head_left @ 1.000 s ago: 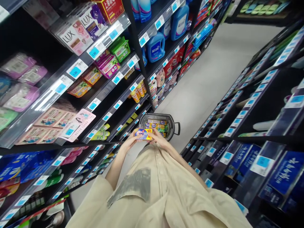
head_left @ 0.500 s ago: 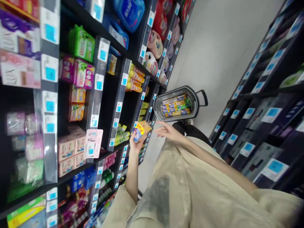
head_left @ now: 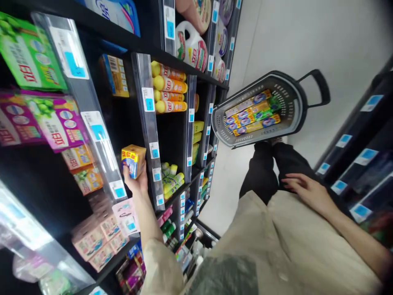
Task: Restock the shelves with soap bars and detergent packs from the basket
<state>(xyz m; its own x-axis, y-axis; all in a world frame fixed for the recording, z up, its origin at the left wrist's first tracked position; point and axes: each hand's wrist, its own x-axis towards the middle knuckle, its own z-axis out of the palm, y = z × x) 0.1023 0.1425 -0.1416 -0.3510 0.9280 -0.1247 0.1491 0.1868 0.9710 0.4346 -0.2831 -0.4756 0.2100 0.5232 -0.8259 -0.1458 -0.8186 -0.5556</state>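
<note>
Along the dark shelving on the person's left: one small rectangular box [head_left: 130, 162], printed yellow-orange and blue with red lettering, in the left hand [head_left: 138, 182], whose grip is clamped on its lower part. Position of the box: at the mouth of a shelf, between two clear price-tag rails; contact with the shelf cannot be told. One right hand [head_left: 303, 188], palm down before the black trousers [head_left: 260, 176], fingers slightly apart, contact with the cloth unclear. On the pale grey floor [head_left: 337, 37] ahead of the legs: one elongated grey plastic basket [head_left: 264, 138] with slotted walls, its black handle [head_left: 324, 88] extending to the right; inside, yellow, blue and green packages [head_left: 251, 119] lie in rows. Shelved nearby: orange bottles with yellow caps [head_left: 172, 86], stacked on their sides; yellow-green bottles [head_left: 173, 186]; stacked pale pink boxes [head_left: 100, 241].
</note>
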